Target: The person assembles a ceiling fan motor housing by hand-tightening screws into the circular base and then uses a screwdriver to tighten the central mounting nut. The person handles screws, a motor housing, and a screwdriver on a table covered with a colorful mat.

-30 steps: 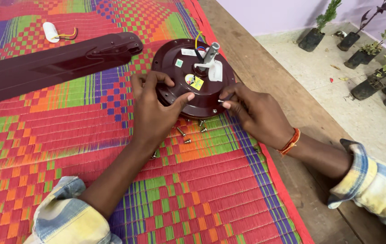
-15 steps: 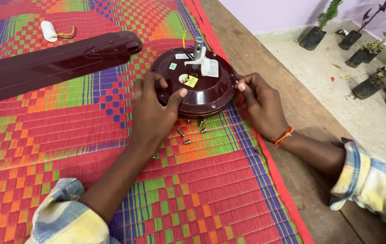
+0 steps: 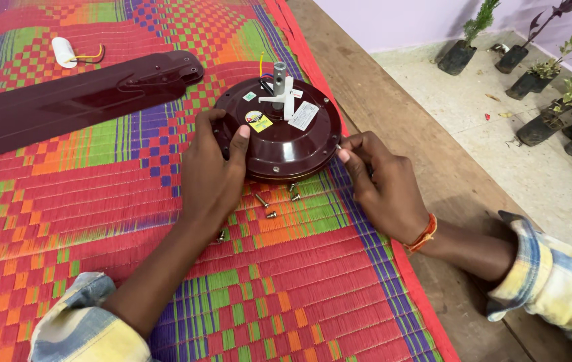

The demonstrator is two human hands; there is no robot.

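Fan motor housing point(image 3: 279, 137), dark maroon and round, lies flat on the woven mat point(image 3: 132, 234) near the mat's right border, and we see it from above. Being a disc, it has no long axis across the mat; its one axis is the short metal shaft point(image 3: 279, 70) at the centre, which points straight up toward us. A white plastic piece point(image 3: 286, 99) and a few paper stickers sit on the top face, and a yellow wire point(image 3: 262, 64) rises just behind the shaft.

Our left hand point(image 3: 212, 177) grips the housing's left edge, fingers curled over the rim and the thumb pressed on the top face. Our right hand point(image 3: 386, 184) meets the right edge, thumb and forefinger pinched together on something small at the rim; we cannot tell what it is.

Loose screws point(image 3: 267, 201) lie scattered on the mat just in front of the housing, between our two wrists. A long maroon fan blade point(image 3: 65, 104) lies to the left, its long axis running left to right, its mounting end close to the housing but apart from it. Beyond the blade sits a small white capacitor point(image 3: 63, 51) with a yellow lead. To the right of the mat runs bare wooden board point(image 3: 393, 100), and farther right, potted plants point(image 3: 554, 74) stand on the pale floor. Nothing lies over the housing besides our hands.
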